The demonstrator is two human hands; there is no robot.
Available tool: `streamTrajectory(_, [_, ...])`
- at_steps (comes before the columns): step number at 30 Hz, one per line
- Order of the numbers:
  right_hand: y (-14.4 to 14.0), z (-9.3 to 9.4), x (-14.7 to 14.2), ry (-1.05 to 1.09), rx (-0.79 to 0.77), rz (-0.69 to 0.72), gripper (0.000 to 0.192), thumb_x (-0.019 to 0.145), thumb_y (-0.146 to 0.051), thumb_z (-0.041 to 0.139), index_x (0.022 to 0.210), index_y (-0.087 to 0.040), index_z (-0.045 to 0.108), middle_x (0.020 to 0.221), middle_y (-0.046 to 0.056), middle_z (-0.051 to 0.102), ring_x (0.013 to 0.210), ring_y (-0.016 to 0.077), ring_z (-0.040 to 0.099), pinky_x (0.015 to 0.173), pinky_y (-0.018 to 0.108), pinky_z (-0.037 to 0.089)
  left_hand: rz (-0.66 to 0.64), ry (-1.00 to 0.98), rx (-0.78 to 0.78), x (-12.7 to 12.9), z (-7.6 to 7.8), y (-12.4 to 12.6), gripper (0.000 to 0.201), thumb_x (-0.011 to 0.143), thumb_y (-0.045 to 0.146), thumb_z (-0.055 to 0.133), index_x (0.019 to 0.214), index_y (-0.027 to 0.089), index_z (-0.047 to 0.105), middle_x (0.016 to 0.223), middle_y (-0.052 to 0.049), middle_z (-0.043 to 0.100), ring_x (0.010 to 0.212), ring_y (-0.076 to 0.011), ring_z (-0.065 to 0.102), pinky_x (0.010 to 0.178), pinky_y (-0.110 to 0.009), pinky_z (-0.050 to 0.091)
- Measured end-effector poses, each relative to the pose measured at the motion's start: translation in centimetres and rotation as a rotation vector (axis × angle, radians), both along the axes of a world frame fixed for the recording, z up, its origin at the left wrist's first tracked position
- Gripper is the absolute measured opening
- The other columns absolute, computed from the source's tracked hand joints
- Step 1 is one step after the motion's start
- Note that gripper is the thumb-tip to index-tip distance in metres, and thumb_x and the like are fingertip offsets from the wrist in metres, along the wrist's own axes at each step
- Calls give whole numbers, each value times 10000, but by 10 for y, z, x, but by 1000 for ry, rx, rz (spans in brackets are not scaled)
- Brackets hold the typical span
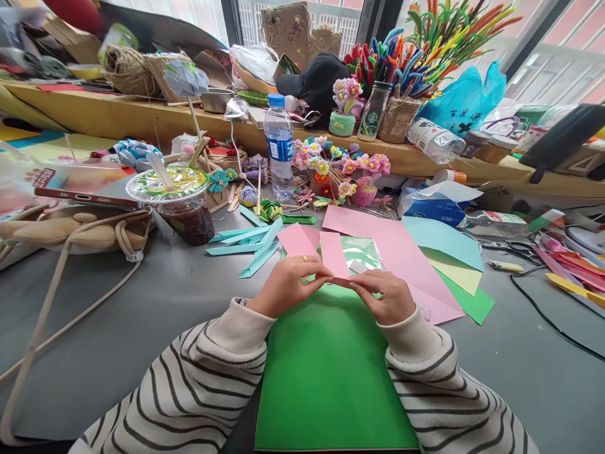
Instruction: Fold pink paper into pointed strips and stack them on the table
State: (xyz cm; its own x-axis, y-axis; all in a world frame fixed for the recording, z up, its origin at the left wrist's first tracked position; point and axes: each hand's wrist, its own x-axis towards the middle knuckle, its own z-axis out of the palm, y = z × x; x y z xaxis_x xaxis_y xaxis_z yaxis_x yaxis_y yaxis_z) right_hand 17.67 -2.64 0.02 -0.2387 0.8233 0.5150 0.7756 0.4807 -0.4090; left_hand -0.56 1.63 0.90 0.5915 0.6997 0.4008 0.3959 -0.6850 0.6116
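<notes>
A grey table (142,302) carries a green sheet of card (326,372) lying flat between two striped sleeves. Beyond it lie pink paper sheets (401,252), then teal paper strips (250,243). Above the card's far edge, the left hand (288,284) and right hand (385,295) both pinch a small pink paper strip (333,255), fingertips closed on its lower end.

A craft workshop by a window: the grey bench (142,296) is strewn with coloured paper sheets (401,252) and teal paper strips (250,243), while a wooden shelf (142,116) carries pipe cleaners (425,38), twine (127,69) and handmade paper flowers (345,167).
</notes>
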Motion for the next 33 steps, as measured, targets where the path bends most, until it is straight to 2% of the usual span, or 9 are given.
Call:
streamTrajectory(8, [1, -4, 8, 11, -6, -39, 168, 736, -216, 511, 726, -166, 672, 644, 43, 656, 596, 167, 577, 545, 271, 424, 3, -32, 25, -5, 1, 5, 144, 732, 185, 494, 774, 148, 627, 761, -39, 635, 699, -124, 551, 646, -227, 412])
streamTrajectory(13, [2, -4, 11, 24, -8, -56, 147, 718, -193, 533, 737, -153, 673, 629, 43, 658, 568, 157, 578, 523, 255, 423, 66, -38, 64, -7, 1, 6, 140, 740, 206, 487, 757, 159, 618, 757, -28, 639, 688, -120, 553, 644, -230, 412])
streamTrajectory(16, [3, -5, 11, 32, -5, -54, 146, 718, -194, 533, 729, -153, 673, 634, 43, 659, 569, 151, 578, 530, 247, 428, 104, -51, 113, -4, -1, 3, 154, 749, 227, 478, 793, 160, 610, 796, -37, 631, 754, -129, 549, 690, -239, 407])
streamTrajectory(19, [4, -8, 12, 20, -10, -34, 155, 731, -212, 520, 746, -167, 667, 663, 39, 661, 602, 152, 583, 549, 243, 428, 76, -4, 130, 0, -5, 0, 175, 753, 241, 474, 849, 157, 594, 821, -43, 623, 758, -126, 549, 677, -232, 411])
streamTrajectory(21, [4, -9, 13, -37, -8, -8, 165, 743, -223, 503, 764, -179, 661, 679, 37, 661, 618, 154, 582, 547, 244, 415, 74, 70, 145, 2, -7, -1, 168, 760, 235, 461, 820, 158, 598, 787, -38, 626, 713, -122, 555, 634, -223, 413])
streamTrajectory(27, [1, -7, 4, -155, 72, -78, 130, 744, -234, 509, 728, -205, 635, 660, 10, 644, 635, 160, 558, 607, 282, 330, 91, 181, 360, 5, -10, -7, 191, 784, 218, 414, 788, 182, 602, 688, -15, 617, 640, -111, 559, 564, -205, 392])
streamTrajectory(30, [-1, -2, -4, -163, 92, -20, 133, 752, -213, 493, 729, -182, 620, 666, 11, 640, 634, 155, 545, 614, 284, 313, 88, 208, 460, 8, -9, -12, 212, 794, 218, 391, 764, 179, 597, 642, -18, 597, 619, -108, 546, 555, -205, 384])
streamTrajectory(33, [-2, 2, -7, -201, 64, 9, 166, 771, -189, 456, 738, -160, 616, 662, 27, 633, 624, 156, 532, 588, 278, 314, 84, 228, 497, 10, -9, -14, 233, 803, 209, 367, 754, 172, 592, 619, -24, 582, 609, -105, 535, 556, -203, 379])
